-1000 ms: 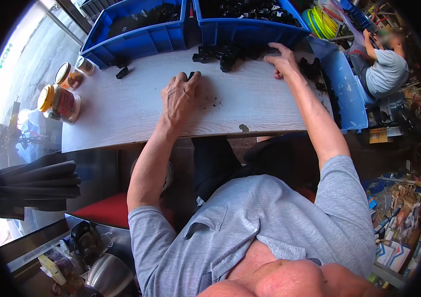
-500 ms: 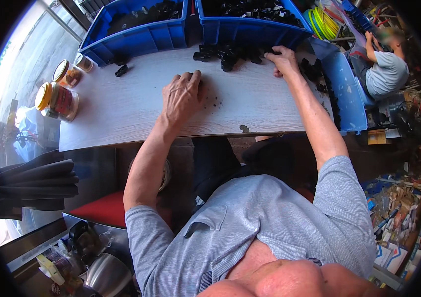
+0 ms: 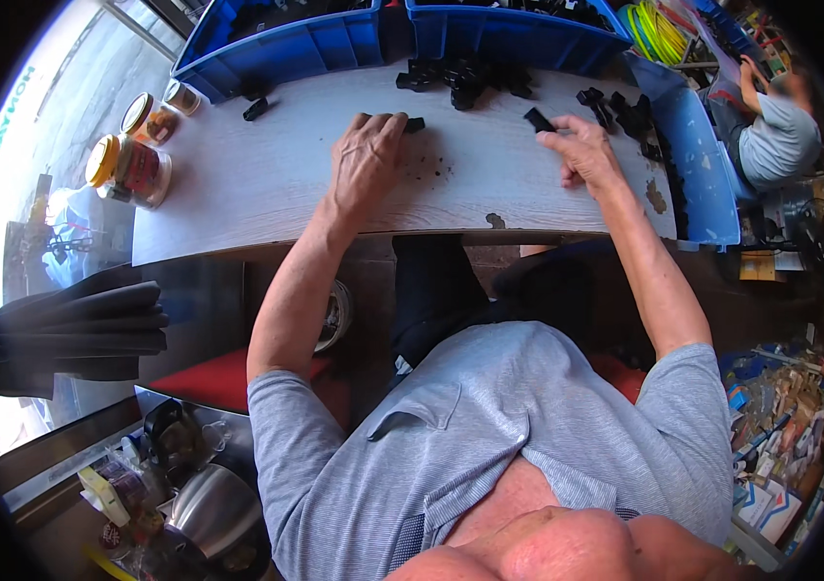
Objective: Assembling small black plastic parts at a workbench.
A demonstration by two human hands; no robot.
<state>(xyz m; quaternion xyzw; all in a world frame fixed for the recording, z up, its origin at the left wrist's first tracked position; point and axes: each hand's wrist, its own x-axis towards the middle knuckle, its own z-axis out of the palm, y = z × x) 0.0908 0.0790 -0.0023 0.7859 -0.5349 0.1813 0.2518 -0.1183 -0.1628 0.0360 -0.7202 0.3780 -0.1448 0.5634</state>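
My left hand (image 3: 366,160) lies palm down on the pale wooden table (image 3: 238,184), its fingertips touching a small black plastic part (image 3: 415,124). My right hand (image 3: 581,153) is over the table's right side, thumb and fingers pinched on another black plastic part (image 3: 539,120). A heap of the same black parts (image 3: 460,76) lies at the table's far edge. More black parts (image 3: 620,108) lie to the right, beyond my right hand.
Two blue bins (image 3: 286,44) stand along the table's far edge and another blue bin (image 3: 698,160) at its right end. Jars with yellow lids (image 3: 126,167) sit at the left end. A lone black part (image 3: 256,108) lies near them. Another person (image 3: 770,131) sits at far right.
My right hand has drawn back from the heap at the far edge toward me, now holding a black part. My left hand has stayed on the table.
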